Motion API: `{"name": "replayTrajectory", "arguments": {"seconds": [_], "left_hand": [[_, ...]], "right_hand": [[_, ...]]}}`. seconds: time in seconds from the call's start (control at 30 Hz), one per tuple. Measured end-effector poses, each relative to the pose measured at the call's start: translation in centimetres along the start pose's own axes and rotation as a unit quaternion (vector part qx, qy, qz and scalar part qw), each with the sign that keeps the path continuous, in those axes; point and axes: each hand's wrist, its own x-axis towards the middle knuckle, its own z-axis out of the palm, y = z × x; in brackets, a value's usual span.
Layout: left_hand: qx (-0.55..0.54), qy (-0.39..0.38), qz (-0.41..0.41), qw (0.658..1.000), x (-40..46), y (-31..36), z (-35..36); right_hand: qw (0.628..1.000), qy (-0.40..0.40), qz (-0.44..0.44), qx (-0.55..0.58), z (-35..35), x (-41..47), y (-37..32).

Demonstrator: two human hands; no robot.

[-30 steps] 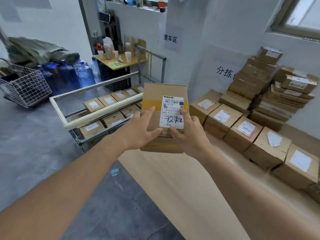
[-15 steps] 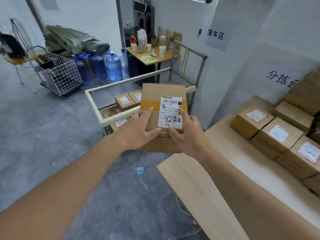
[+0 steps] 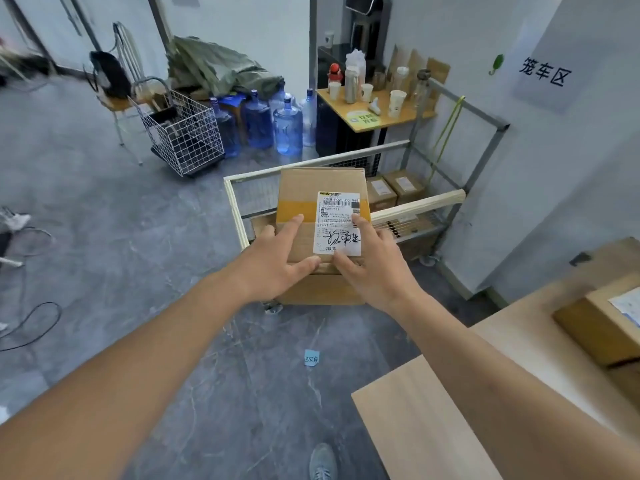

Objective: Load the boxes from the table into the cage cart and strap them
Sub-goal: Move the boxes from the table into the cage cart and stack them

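I hold a brown cardboard box (image 3: 304,188) with a white shipping label and yellow tape in front of me, above the near rail of the cage cart (image 3: 415,207). My left hand (image 3: 273,261) grips its left near edge, thumb on top. My right hand (image 3: 370,265) grips the right near edge, thumb on the label. Inside the cart lie several labelled boxes (image 3: 403,185). One more box (image 3: 595,323) sits on the wooden table (image 3: 433,420) at the lower right.
A white wire basket cart (image 3: 183,133) and several blue water bottles (image 3: 287,133) stand behind the cage cart. A small yellow table (image 3: 377,109) holds cups. A green strap (image 3: 446,133) hangs on the cart's far frame. Cables (image 3: 31,323) lie on the floor at left.
The view has swung left toward the cage cart; the stacked boxes on the table left the frame. Both hands keep the same hold on the box, now closer to the cart.
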Motion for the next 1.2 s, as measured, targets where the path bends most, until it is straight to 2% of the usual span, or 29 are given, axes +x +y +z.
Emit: {"name": "replayTrajectory", "arguments": {"seconds": [0.4, 0.9, 1.2], "left_hand": [[-0.013, 0.006, -0.049, 0.999, 10.1, -6.2, -2.9], [-0.039, -0.067, -0.045, 0.996, 27.7, -22.1, -8.2], [-0.041, -0.112, -0.069, 0.990, 35.7, -27.2, -8.0]], "right_hand": [[0.998, -0.053, -0.019, 0.002, 4.4, 13.0, -1.4], [0.996, -0.079, 0.045, -0.005, 16.5, 31.5, -6.4], [0.991, -0.118, 0.059, -0.002, 20.4, 39.4, -5.5]]}}
